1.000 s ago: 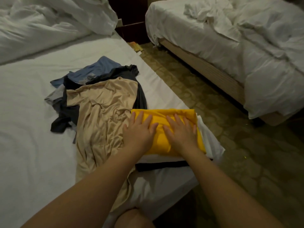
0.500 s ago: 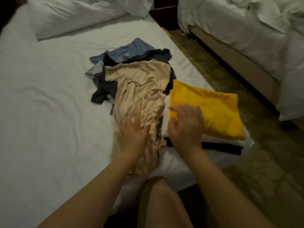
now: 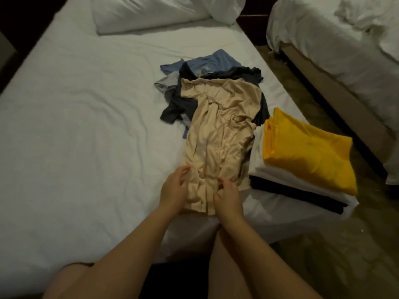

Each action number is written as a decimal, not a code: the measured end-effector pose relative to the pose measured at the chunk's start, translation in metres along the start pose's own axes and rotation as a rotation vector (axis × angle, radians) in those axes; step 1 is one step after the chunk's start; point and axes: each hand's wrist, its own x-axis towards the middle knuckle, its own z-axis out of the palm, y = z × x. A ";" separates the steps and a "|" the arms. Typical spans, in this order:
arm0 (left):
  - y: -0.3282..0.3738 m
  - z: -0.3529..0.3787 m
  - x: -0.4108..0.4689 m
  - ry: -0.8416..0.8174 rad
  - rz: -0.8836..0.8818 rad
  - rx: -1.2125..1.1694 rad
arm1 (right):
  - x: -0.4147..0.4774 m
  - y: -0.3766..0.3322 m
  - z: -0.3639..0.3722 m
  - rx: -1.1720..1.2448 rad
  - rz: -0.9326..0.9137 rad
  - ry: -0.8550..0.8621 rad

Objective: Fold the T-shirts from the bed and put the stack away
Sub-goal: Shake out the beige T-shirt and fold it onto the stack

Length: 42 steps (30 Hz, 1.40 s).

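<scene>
As both hands meet at the near edge of the bed (image 3: 75,147), the left hand (image 3: 174,188) curls round the hem of the beige T-shirt (image 3: 220,137) and the right hand (image 3: 227,198) pinches it just beside. At three o'clock sits the folded stack (image 3: 280,180), with the yellow T-shirt (image 3: 306,156) on top. At twelve o'clock the unfolded pile (image 3: 216,70) lies partly under the beige one, and a pillow (image 3: 146,14) lies beyond.

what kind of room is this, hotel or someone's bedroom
Probably a hotel-style twin bedroom: the near bed and a second bed stand side by side in plain white sheets, with a white pillow at the near one's head and a beige T-shirt laid on it.
</scene>
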 end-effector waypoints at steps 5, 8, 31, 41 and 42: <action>-0.006 -0.043 -0.035 0.121 0.029 0.005 | -0.027 -0.015 0.011 0.124 -0.004 0.045; -0.007 -0.069 -0.060 0.202 0.043 0.014 | -0.056 -0.033 0.027 0.163 -0.039 0.024; 0.019 -0.092 -0.188 0.126 -0.209 -0.491 | -0.177 -0.070 0.010 0.603 -0.121 -0.110; 0.028 -0.076 -0.192 0.100 -0.161 -0.643 | -0.186 -0.056 -0.010 0.548 -0.142 -0.161; 0.028 -0.077 -0.193 0.091 -0.132 -0.632 | -0.179 -0.055 -0.012 0.459 -0.121 -0.104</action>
